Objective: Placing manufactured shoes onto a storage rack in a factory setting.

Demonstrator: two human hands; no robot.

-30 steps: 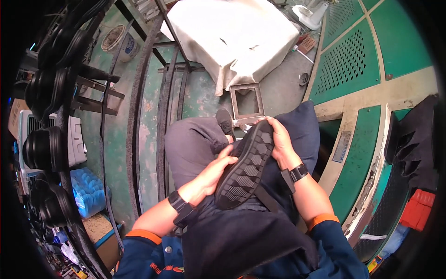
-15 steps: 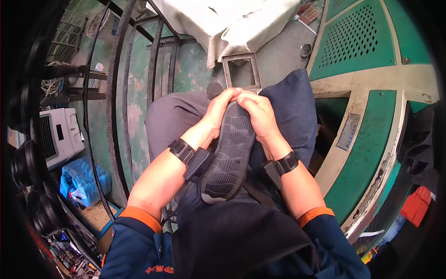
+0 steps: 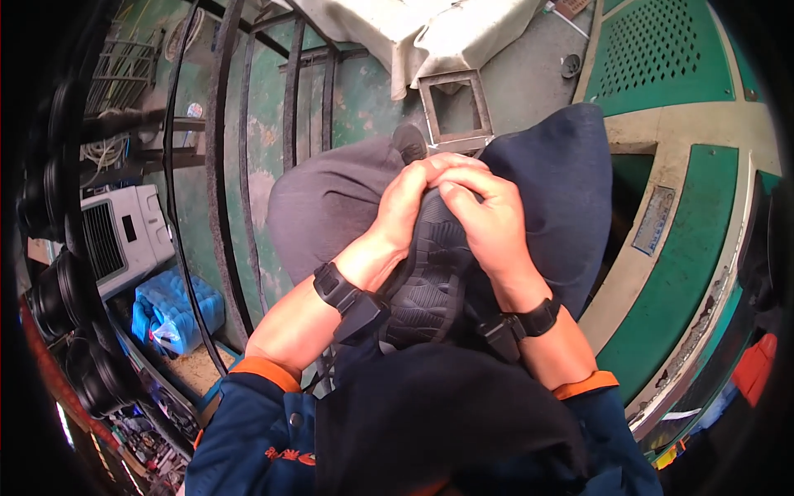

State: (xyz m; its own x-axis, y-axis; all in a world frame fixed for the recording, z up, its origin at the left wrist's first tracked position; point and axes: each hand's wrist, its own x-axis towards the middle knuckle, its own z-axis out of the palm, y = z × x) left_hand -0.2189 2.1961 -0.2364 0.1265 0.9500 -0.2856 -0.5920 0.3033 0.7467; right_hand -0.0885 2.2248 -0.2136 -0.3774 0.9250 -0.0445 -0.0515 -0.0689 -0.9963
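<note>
Gripping black shoe [image 3: 428, 277] at far end: left hand [image 3: 401, 211], right hand [image 3: 494, 217], fingers [image 3: 460, 163] curled.

Showing black, ridged pattern on shoe sole [image 3: 426, 285]; flashing orange on cuffs [image 3: 587, 384], seven and four o'clock; spreading cream over cloth [image 3: 463, 41], twelve o'clock; repeating diamond pattern across green panel [image 3: 666, 58], two o'clock.

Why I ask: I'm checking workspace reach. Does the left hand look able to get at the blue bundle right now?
Probably not: the left hand is holding the shoe, and dark metal bars appear between it and the blue bundle.
</note>
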